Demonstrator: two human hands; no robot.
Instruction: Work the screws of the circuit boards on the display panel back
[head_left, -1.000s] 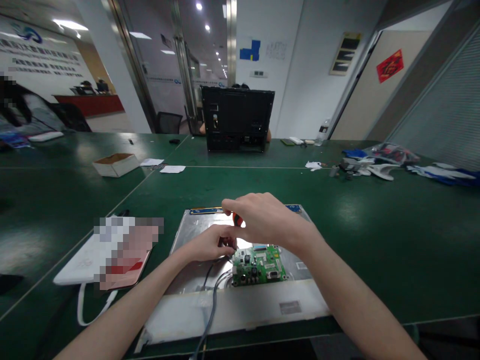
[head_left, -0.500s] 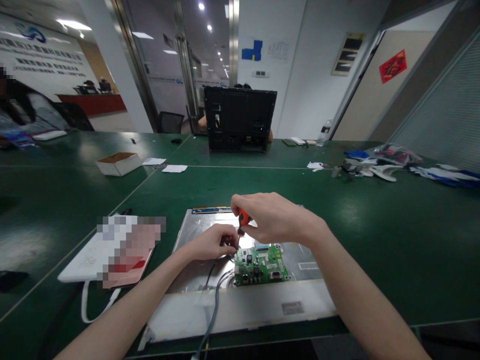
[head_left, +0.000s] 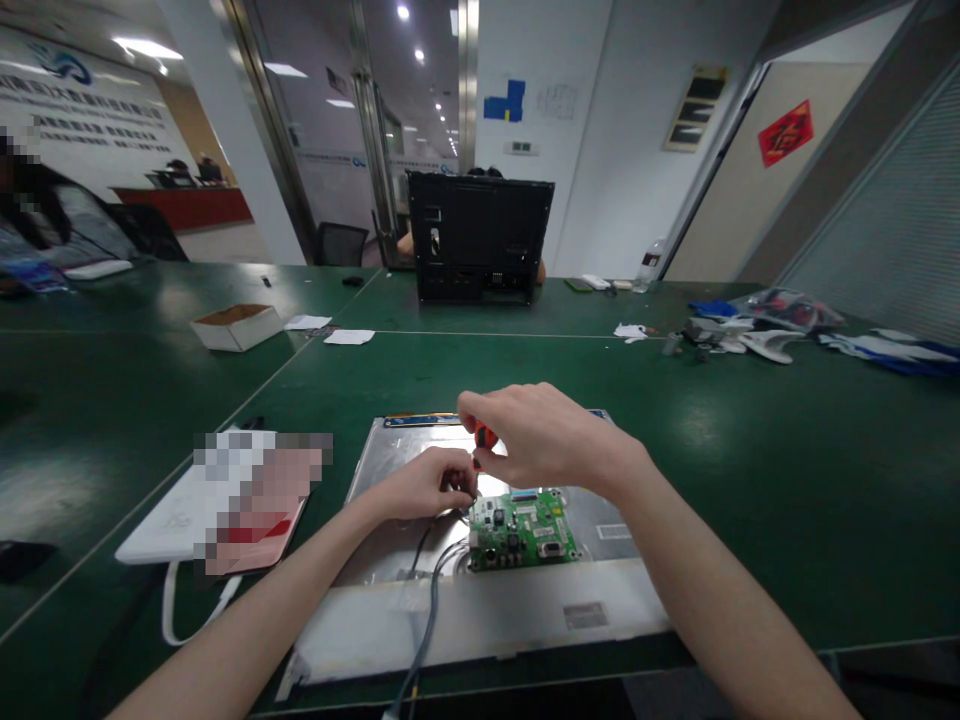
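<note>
A green circuit board point(head_left: 525, 530) lies on the metal back of a display panel point(head_left: 390, 460) in front of me. My right hand point(head_left: 536, 435) is closed round a red and black screwdriver point(head_left: 484, 437), held upright with its tip at the board's upper left corner. Beside that tip, my left hand point(head_left: 439, 485) has its fingers pinched together; whether they hold the screwdriver shaft or something small is hidden. Grey cables point(head_left: 431, 610) run from the board's left side down over the panel's white lower strip point(head_left: 510, 610).
Left of the panel lie a white box point(head_left: 161, 520) and a pink phone-like item point(head_left: 277, 520), with a white cable point(head_left: 171, 605). An open carton point(head_left: 236, 328) stands farther off. Across the table is a black monitor housing point(head_left: 484, 240); a person sits behind it. Bags and parts point(head_left: 772, 325) lie right.
My right hand has shifted slightly left and its grip on the screwdriver has turned a little. My left hand and the board have stayed in place.
</note>
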